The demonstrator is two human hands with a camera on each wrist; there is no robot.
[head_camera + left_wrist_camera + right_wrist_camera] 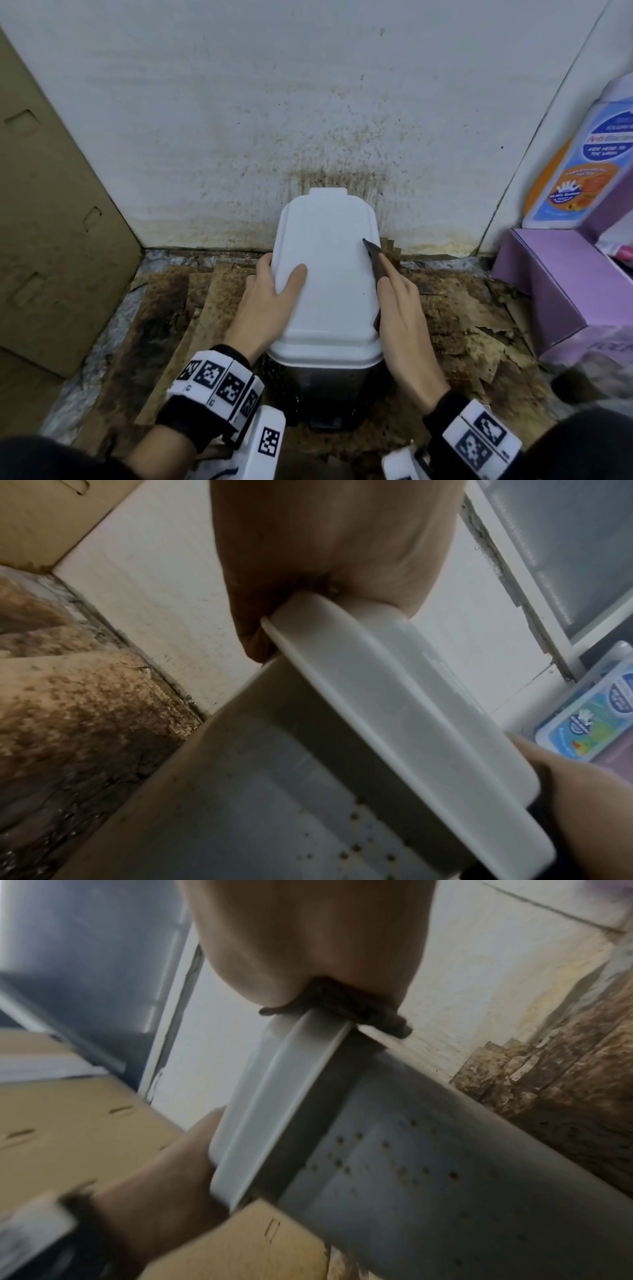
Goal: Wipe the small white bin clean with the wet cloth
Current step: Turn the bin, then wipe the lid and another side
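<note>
While gripped: bin (325,270) betw. hands.

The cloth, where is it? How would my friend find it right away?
Look at the stained white wall, then down to the small white bin standing against it. On the lid's right edge, the right hand presses a thin cloth. It is the only dark brown thing lying on that clean white lid.

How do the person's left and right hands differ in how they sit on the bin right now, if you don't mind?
The left hand grips the bin's lid bare, thumb on top; the right hand presses a dark cloth against the lid's opposite edge. Left fingers curl round the rim; right fingers lie straighter along it. Both touch the lid.
</note>
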